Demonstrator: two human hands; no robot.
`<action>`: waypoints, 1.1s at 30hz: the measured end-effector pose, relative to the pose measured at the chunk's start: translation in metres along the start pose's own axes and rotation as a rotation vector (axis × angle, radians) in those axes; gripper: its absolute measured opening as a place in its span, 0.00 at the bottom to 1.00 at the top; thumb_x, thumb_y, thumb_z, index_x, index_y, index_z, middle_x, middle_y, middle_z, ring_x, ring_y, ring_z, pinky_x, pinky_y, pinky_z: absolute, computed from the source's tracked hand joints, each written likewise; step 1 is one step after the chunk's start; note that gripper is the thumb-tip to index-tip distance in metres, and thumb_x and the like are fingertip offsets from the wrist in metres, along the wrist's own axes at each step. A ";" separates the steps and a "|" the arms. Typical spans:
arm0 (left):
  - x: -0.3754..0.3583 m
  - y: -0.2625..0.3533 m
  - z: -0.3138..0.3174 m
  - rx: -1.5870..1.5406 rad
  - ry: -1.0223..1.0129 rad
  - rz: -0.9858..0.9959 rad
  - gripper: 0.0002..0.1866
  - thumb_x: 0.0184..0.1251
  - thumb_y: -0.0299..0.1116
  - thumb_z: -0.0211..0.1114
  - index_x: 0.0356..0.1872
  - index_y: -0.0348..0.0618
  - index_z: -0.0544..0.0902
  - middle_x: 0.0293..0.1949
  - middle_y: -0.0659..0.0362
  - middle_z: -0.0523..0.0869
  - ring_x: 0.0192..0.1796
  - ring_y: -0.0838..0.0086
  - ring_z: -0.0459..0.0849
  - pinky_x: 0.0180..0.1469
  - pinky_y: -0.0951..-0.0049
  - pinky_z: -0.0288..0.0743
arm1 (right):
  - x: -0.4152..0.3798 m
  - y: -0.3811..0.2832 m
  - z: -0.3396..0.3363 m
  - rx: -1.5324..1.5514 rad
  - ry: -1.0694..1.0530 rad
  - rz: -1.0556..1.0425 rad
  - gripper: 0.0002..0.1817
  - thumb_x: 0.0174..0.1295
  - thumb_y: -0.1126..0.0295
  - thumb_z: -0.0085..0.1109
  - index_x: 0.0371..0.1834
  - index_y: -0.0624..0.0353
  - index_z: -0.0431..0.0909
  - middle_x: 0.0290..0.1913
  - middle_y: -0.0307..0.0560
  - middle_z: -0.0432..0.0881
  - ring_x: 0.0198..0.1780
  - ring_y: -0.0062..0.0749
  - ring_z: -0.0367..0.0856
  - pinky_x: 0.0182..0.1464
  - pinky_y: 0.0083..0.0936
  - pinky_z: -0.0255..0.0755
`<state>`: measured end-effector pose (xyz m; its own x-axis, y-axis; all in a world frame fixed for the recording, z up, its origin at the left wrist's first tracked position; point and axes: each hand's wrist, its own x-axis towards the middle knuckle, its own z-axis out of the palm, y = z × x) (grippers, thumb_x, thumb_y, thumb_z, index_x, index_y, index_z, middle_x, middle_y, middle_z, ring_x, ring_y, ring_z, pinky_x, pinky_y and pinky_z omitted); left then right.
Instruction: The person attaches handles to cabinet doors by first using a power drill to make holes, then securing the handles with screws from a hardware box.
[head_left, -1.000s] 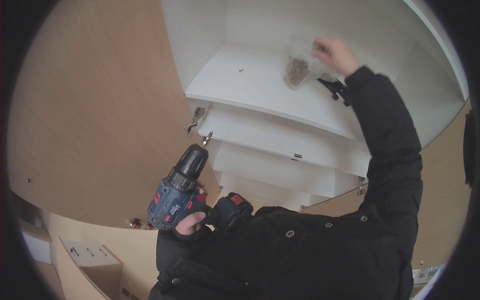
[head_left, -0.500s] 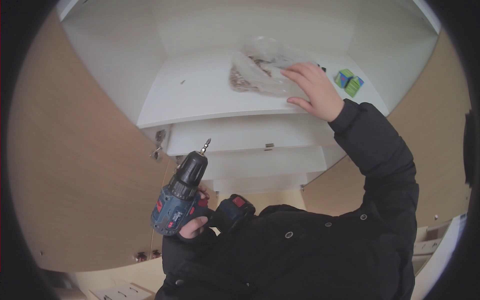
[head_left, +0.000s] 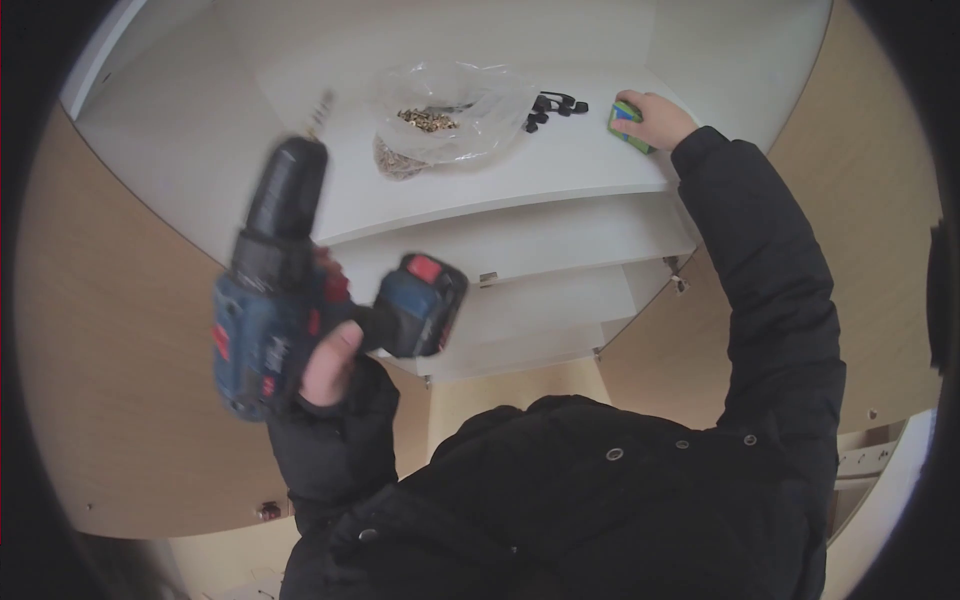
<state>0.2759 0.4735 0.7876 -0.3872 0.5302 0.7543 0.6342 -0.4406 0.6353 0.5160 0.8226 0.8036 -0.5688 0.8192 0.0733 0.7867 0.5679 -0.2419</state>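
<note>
My left hand [head_left: 332,365] is wrapped round the grip of a blue and black cordless drill [head_left: 275,290], its bit pointing up and its battery to the right. On the white shelf, my right hand [head_left: 655,121] has its fingers closed over a small green and blue box [head_left: 629,127]. A clear plastic bag [head_left: 490,105] lies open at the shelf's middle with brass-coloured screws [head_left: 428,121] in it. Between the bag and my right hand sit several small black parts [head_left: 556,106].
The white shelf [head_left: 540,180] has lower shelves [head_left: 560,235] beneath it. Wooden doors stand open at the left [head_left: 120,330] and right [head_left: 690,340], with a metal hinge [head_left: 677,277] by the right one.
My right hand has moved right from the bag and closed on the green and blue box. The drill in my left hand has come up and nearer the camera. The black parts now show.
</note>
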 end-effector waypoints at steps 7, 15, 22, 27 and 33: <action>0.071 -0.030 -0.024 0.325 0.118 0.380 0.14 0.42 0.22 0.58 0.35 0.39 0.78 0.34 0.55 0.79 0.36 0.69 0.77 0.45 0.73 0.66 | -0.029 -0.005 -0.008 0.178 0.251 -0.107 0.21 0.55 0.57 0.51 0.50 0.54 0.67 0.44 0.45 0.73 0.42 0.35 0.69 0.43 0.25 0.63; 0.143 -0.065 0.014 -0.129 0.191 -0.067 0.08 0.30 0.18 0.55 0.17 0.44 0.74 0.21 0.64 0.74 0.25 0.78 0.71 0.33 0.80 0.65 | -0.100 -0.046 -0.024 0.570 0.417 -0.249 0.22 0.49 0.58 0.59 0.48 0.49 0.68 0.33 0.40 0.72 0.34 0.23 0.68 0.40 0.17 0.62; 0.157 -0.089 0.026 -0.039 0.256 -0.336 0.07 0.32 0.24 0.58 0.18 0.46 0.77 0.23 0.66 0.75 0.27 0.77 0.71 0.34 0.79 0.64 | -0.132 -0.077 -0.007 0.656 0.357 -0.353 0.34 0.41 0.57 0.67 0.53 0.49 0.63 0.37 0.42 0.70 0.40 0.28 0.68 0.45 0.22 0.62; 0.139 -0.096 0.015 0.063 0.256 -0.367 0.22 0.31 0.38 0.68 0.34 0.46 0.77 0.36 0.62 0.77 0.42 0.76 0.72 0.51 0.77 0.58 | -0.150 -0.097 0.020 0.696 0.402 -0.461 0.42 0.34 0.65 0.73 0.56 0.50 0.60 0.41 0.43 0.71 0.44 0.28 0.70 0.44 0.21 0.63; 0.007 0.010 0.070 -0.140 0.102 -0.026 0.44 0.41 0.48 0.68 0.58 0.39 0.57 0.57 0.50 0.59 0.58 0.61 0.62 0.52 0.61 0.66 | -0.159 -0.116 0.047 0.725 0.473 -0.669 0.47 0.30 0.61 0.75 0.56 0.58 0.56 0.41 0.49 0.72 0.43 0.33 0.74 0.45 0.24 0.66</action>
<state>0.3260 0.5234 0.7875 -0.4727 0.4694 0.7458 0.5265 -0.5282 0.6662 0.5039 0.6227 0.7750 -0.5570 0.3984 0.7287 -0.0632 0.8545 -0.5156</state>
